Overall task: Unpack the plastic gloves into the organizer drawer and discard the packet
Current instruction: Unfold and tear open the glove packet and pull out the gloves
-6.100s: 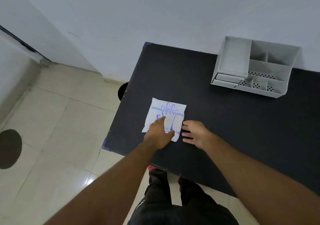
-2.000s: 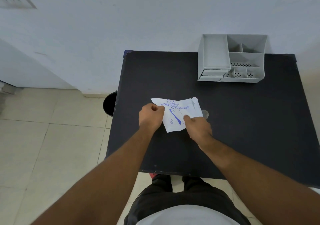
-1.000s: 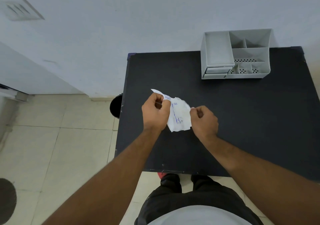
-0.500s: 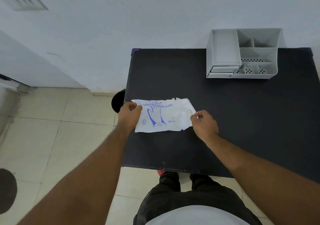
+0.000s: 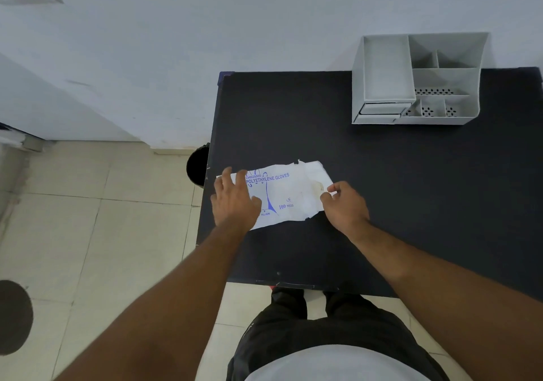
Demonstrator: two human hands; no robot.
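A white packet [image 5: 289, 194] printed in blue "POLYETHYLENE GLOVES" lies flat on the black table [image 5: 382, 175], near its left edge. My left hand [image 5: 233, 200] rests on the packet's left end with the fingers spread and pressing down. My right hand [image 5: 343, 204] pinches the packet's torn right end, where clear plastic shows. A grey organizer [image 5: 417, 79] with several compartments stands at the far side of the table against the wall. Its small drawer [image 5: 380, 112] at the lower left is shut.
A black round bin [image 5: 198, 164] stands on the tiled floor, partly hidden by the table's left edge, just left of the packet. A white wall runs behind the table. My legs are at the table's near edge.
The packet, crumpled between both fists a second ago, is now spread flat on the table. My left hand has gone from a fist to flat fingers on its left end.
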